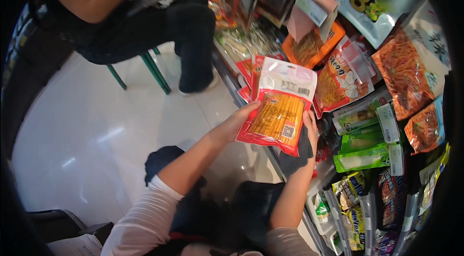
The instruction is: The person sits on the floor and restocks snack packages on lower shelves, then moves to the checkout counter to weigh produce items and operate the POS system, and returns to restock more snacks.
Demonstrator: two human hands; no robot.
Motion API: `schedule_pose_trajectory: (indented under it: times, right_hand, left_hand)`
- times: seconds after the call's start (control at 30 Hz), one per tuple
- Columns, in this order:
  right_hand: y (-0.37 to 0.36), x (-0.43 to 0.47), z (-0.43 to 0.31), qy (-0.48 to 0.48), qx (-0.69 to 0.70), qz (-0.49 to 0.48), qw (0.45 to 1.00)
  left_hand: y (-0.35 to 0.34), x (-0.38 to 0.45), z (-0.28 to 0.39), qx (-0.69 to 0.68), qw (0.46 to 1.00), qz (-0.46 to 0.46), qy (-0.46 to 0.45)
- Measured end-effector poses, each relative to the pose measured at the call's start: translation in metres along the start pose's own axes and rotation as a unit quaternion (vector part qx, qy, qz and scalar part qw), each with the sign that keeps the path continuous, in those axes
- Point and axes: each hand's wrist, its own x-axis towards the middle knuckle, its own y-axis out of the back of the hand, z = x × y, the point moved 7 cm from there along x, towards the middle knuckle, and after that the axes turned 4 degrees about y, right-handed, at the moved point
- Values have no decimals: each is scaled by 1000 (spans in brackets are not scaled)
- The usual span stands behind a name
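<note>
A red and white plastic food packet (277,118) with a clear window is held up in front of me; yellow-orange stick-shaped food shows inside. My left hand (241,120) grips its left edge, thumb on the front. My right hand (309,129) holds the right edge, its fingers partly hidden behind the packet. A dark grey cloth (297,156) hangs at my right hand, below the packet. More red packets (248,74) lie just behind the held one. To its right rests a red and white noodle-like snack packet (340,74).
Shelves of packaged food run along the right, with an orange packet (308,45), green packets (366,154) and clear dividers (368,216). At the upper left a person (145,27) in dark clothes sits on a green-legged stool (154,71). Pale tiled floor (90,129) lies left.
</note>
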Motion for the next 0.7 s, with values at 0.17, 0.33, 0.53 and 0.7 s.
schedule_pose_trajectory:
  times: [0.17,0.33,0.53,0.7]
  right_hand:
    - [8,30,-32,207,-370,75,903]
    - [-25,30,-66,419,-608,141,659]
    - [-19,21,-50,496,-670,180,523]
    - [29,34,-17,409,-748,103,512]
  left_hand:
    - [47,-1,8,462,857,215,-78]
    - [52,4,40,579,778,242,-35]
    - [60,10,19,530,816,225,43]
    - [73,-25,-12,529,816,225,59]
